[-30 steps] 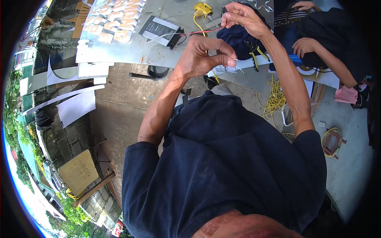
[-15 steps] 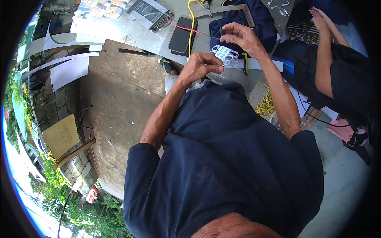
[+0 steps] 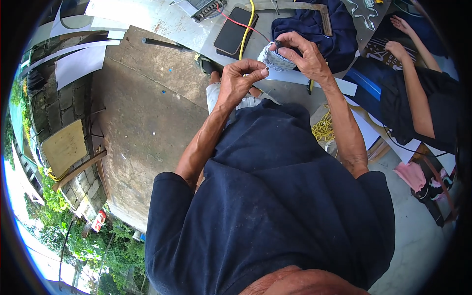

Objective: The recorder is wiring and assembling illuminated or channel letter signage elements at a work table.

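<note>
My right hand (image 3: 307,58) pinches a small black connector-like piece (image 3: 278,44) between thumb and forefinger, and a thin red wire (image 3: 241,23) runs up to those fingers. To its left, my left hand (image 3: 242,81) is closed in a pinch, thumb against forefinger; whatever is in it is too small to make out. Between and behind the hands lies a bundle of white modules with looped white wires (image 3: 281,61), partly covered by my right fingers. The red wire's other end meets a grey power supply box (image 3: 197,7) with a terminal strip.
A dark phone (image 3: 236,30) lies beside a yellow cable (image 3: 247,29). Dark blue cloth (image 3: 339,42) sits under a metal frame (image 3: 325,20). Another person's hand (image 3: 396,50) and arms are at the right. Yellow cord (image 3: 323,127) lies coiled below my right forearm.
My right hand has come lower, closer to the left hand and over the white bundle. The left hand has shifted slightly up and left. The view has shifted, and the other person's hands have moved apart.
</note>
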`<act>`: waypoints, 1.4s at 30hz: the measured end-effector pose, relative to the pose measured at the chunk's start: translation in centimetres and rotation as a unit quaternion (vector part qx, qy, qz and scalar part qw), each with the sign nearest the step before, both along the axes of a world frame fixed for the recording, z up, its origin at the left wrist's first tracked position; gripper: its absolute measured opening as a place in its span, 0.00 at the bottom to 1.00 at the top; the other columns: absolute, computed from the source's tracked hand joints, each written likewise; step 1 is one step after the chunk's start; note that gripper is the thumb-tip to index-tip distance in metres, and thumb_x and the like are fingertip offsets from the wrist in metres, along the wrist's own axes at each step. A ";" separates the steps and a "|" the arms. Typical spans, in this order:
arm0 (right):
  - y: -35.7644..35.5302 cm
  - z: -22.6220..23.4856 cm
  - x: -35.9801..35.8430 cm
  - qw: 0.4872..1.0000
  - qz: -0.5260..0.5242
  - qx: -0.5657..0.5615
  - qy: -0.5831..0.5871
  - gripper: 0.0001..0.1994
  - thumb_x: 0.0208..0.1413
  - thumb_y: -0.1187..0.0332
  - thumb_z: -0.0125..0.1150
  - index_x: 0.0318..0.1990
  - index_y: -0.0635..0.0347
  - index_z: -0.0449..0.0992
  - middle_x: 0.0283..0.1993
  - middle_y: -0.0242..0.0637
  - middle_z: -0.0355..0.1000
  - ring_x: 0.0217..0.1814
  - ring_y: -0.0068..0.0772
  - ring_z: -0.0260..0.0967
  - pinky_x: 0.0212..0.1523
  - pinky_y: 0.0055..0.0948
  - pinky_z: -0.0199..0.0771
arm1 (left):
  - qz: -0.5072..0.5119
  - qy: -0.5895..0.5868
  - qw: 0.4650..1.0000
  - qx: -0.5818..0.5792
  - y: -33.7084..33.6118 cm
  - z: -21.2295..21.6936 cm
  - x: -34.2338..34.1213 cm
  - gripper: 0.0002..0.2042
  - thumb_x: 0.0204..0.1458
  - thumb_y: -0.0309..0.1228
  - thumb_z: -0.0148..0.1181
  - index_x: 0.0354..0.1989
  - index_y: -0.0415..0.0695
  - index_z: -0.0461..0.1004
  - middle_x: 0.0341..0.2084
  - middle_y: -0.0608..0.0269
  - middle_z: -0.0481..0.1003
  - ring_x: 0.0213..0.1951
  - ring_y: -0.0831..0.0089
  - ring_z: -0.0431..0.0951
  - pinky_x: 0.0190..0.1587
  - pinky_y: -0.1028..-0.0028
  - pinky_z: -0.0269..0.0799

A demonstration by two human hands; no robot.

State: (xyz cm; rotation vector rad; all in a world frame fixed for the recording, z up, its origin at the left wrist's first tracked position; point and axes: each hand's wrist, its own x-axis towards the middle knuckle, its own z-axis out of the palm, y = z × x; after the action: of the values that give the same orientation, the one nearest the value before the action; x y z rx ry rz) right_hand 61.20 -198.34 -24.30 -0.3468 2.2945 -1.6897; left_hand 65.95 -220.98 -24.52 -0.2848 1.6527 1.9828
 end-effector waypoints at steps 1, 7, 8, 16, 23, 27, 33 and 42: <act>-0.1 -0.1 -0.3 1.000 0.006 -0.002 0.003 0.13 0.58 0.69 0.64 0.50 0.61 0.75 0.43 0.37 0.79 0.46 0.33 0.78 0.51 0.32 0.75 | -0.002 0.004 1.000 0.002 0.0 -0.1 -0.2 0.06 0.51 0.25 0.70 0.36 0.38 0.82 0.29 0.63 0.82 0.32 0.80 0.78 0.39 0.78 0.72; -0.1 0.1 0.1 1.000 0.016 0.023 0.008 0.12 0.59 0.73 0.61 0.50 0.59 0.75 0.43 0.35 0.78 0.41 0.30 0.77 0.46 0.29 0.77 | 0.035 0.079 0.996 0.035 0.2 -0.9 0.0 0.06 0.49 0.22 0.70 0.35 0.38 0.82 0.38 0.62 0.79 0.41 0.76 0.77 0.47 0.74 0.72; 0.2 0.2 0.1 0.999 0.015 0.037 0.034 0.12 0.58 0.74 0.59 0.50 0.59 0.74 0.45 0.35 0.78 0.42 0.29 0.75 0.46 0.29 0.77 | 0.021 0.129 0.991 0.006 0.2 -1.2 -0.4 0.06 0.48 0.21 0.70 0.34 0.38 0.81 0.42 0.60 0.77 0.44 0.74 0.76 0.49 0.73 0.71; 1.4 -1.1 -1.8 0.986 -0.018 -0.108 -0.126 0.14 0.67 0.67 0.55 0.55 0.64 0.67 0.48 0.39 0.77 0.51 0.26 0.71 0.56 0.28 0.69 | 0.059 0.106 0.991 0.065 2.1 -0.5 -0.6 0.05 0.54 0.22 0.66 0.37 0.37 0.78 0.61 0.39 0.68 0.62 0.53 0.70 0.63 0.59 0.66; 4.1 0.6 -6.6 0.963 -0.016 -0.182 -0.200 0.17 0.65 0.63 0.57 0.54 0.65 0.65 0.43 0.45 0.78 0.44 0.32 0.77 0.44 0.30 0.78 | 0.037 0.113 0.983 0.137 2.8 2.7 -4.0 0.06 0.58 0.26 0.62 0.38 0.37 0.74 0.38 0.44 0.80 0.52 0.58 0.79 0.54 0.64 0.76; 5.2 3.1 -9.8 0.964 0.011 -0.189 -0.188 0.17 0.65 0.62 0.58 0.54 0.62 0.66 0.42 0.43 0.78 0.45 0.33 0.77 0.44 0.30 0.78 | 0.026 0.105 0.981 0.164 4.3 6.8 -5.1 0.04 0.58 0.22 0.61 0.38 0.36 0.74 0.39 0.45 0.81 0.45 0.66 0.82 0.50 0.70 0.77; 5.7 4.6 -11.4 0.938 0.061 -0.261 -0.219 0.10 0.66 0.67 0.57 0.48 0.62 0.68 0.40 0.40 0.78 0.42 0.32 0.78 0.46 0.31 0.79 | -0.059 0.367 0.921 0.119 5.5 6.7 -3.2 0.04 0.55 0.22 0.64 0.36 0.38 0.75 0.35 0.53 0.83 0.45 0.65 0.83 0.58 0.57 0.74; 3.7 0.8 -5.2 0.990 0.093 -0.022 -0.100 0.16 0.58 0.66 0.67 0.51 0.61 0.78 0.40 0.33 0.79 0.44 0.21 0.76 0.47 0.23 0.75 | -0.057 0.061 0.996 0.034 2.9 -4.0 -0.4 0.07 0.51 0.27 0.71 0.37 0.38 0.84 0.30 0.61 0.83 0.33 0.78 0.80 0.36 0.76 0.76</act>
State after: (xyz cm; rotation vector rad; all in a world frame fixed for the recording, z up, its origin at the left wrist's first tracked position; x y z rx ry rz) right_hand 55.96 -194.59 -23.51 -0.3699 2.0199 -1.6065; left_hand 65.53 -218.06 -28.53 -0.0445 1.6337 1.9989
